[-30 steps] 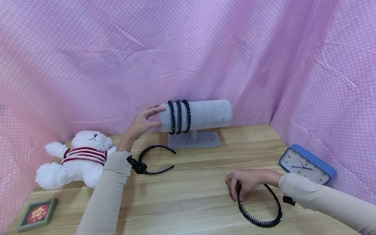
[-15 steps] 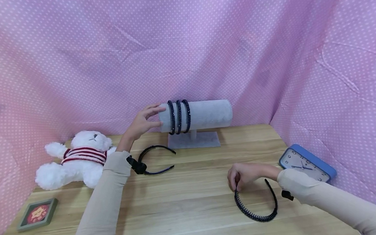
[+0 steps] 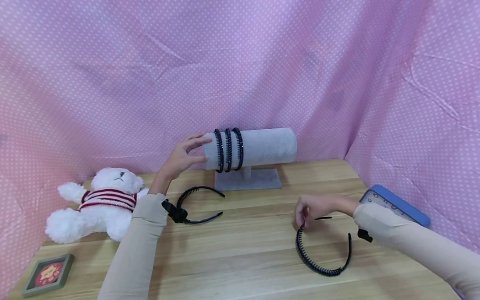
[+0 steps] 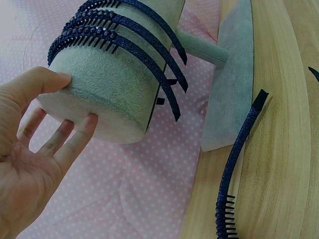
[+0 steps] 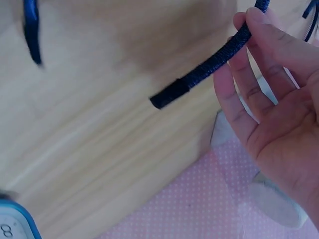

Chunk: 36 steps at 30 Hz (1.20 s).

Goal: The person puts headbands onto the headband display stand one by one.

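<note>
My left hand [image 3: 178,159] reaches to the left end of a grey velvet display roll [image 3: 268,146], its fingers spread. In the left wrist view, the thumb [image 4: 55,80] rests at the roll's edge and the other fingertips touch its end face. Three dark beaded headbands [image 3: 228,150] with comb teeth sit side by side on the roll's left part. Over the table at the right, my right hand [image 3: 315,207] pinches another dark toothed headband [image 3: 313,265] near one end. The right wrist view shows its dark tip [image 5: 169,93] sticking out past the thumb and fingers.
One more headband [image 3: 205,219] lies on the wooden table [image 3: 239,269], beside the left wrist. A white teddy bear [image 3: 100,218] and a small framed picture [image 3: 48,273] lie at the left. A blue clock [image 3: 404,204] is partly behind the right sleeve. Pink dotted cloth [image 3: 235,67] surrounds the table.
My right hand has moved up and away from the front of the table, carrying the pinched headband, whose open ends now show more clearly. My left hand and the display roll stay still.
</note>
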{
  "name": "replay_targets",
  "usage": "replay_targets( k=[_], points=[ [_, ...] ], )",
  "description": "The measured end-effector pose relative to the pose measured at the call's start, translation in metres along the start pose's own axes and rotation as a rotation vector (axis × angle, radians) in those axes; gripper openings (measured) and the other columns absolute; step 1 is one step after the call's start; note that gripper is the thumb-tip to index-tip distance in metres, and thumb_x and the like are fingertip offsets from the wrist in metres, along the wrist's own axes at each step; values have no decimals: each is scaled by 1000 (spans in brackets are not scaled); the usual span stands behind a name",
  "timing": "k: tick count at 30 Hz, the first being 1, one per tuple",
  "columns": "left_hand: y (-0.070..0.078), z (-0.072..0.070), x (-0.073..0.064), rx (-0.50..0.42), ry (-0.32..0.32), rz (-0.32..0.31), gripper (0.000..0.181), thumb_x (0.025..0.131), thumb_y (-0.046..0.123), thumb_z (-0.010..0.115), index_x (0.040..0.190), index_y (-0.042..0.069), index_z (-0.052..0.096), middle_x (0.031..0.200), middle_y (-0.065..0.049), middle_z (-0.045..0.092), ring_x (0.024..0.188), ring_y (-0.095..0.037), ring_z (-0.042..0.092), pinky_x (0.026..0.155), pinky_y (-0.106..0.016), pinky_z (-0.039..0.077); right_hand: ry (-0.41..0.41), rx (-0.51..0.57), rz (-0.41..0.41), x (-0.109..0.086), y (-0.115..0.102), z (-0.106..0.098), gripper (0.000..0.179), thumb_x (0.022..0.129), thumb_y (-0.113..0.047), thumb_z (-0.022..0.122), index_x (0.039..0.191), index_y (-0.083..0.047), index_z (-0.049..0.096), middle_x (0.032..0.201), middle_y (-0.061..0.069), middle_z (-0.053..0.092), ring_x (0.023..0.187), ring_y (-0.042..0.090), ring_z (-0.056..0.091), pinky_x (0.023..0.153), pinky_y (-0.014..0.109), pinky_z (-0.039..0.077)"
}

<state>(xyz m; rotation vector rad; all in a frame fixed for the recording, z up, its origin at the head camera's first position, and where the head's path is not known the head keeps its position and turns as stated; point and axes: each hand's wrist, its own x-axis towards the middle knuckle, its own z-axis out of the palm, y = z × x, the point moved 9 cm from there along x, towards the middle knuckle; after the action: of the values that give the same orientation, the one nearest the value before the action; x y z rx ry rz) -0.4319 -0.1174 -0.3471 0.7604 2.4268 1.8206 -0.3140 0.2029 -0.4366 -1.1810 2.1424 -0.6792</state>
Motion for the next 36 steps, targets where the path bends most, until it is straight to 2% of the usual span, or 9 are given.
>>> replay_targets(
  k=[7,9,14,16,19,26,33,36],
  points=[
    [-1,-1,1,13,4,9,53,93,-1,71,144,4,57,166,-7,30,151,-34,32,123,-59,30,-9,8,74,-4,7,-17,32,73,23,67,98,7,77,90,19,77,80,16,69,71,21,57],
    [0,-1,1,20,5,9,53,93,0,71,144,4,57,166,-7,31,151,-34,31,123,-59,30,-2,16,116,-6,12,-21,31,73,23,67,97,5,77,88,17,76,78,14,67,66,20,56],
    [2,-1,1,31,2,11,54,92,1,72,144,5,57,166,-7,30,153,-33,29,124,-60,26,27,30,229,-13,23,-31,27,76,20,69,94,1,74,85,12,71,78,16,64,57,31,58],
    [2,-1,2,29,2,11,54,92,1,72,144,4,57,166,-8,30,154,-33,28,124,-60,25,38,47,266,-17,28,-35,26,77,19,69,94,0,72,86,13,69,80,19,65,58,37,60],
    [3,-1,2,27,3,11,54,92,0,72,144,4,57,166,-8,30,154,-33,28,124,-60,25,51,78,324,-24,36,-41,24,79,17,69,95,0,71,86,10,68,80,17,64,60,38,60],
    [3,-1,1,28,3,4,54,92,1,72,144,4,56,167,-8,30,154,-33,28,124,-60,26,112,161,331,-39,45,-63,23,82,13,67,101,1,67,88,8,66,81,12,63,66,39,63],
    [3,0,0,24,2,8,53,92,1,72,144,4,57,167,-10,29,154,-32,28,124,-60,25,235,258,347,-56,52,-86,28,87,8,70,115,5,66,102,25,69,88,22,69,73,40,64],
    [3,-1,-1,19,3,11,54,92,0,72,144,3,57,167,-10,29,153,-33,28,124,-60,25,272,268,355,-61,57,-92,30,88,6,71,118,5,66,102,23,70,89,22,70,75,40,65]
  ],
)
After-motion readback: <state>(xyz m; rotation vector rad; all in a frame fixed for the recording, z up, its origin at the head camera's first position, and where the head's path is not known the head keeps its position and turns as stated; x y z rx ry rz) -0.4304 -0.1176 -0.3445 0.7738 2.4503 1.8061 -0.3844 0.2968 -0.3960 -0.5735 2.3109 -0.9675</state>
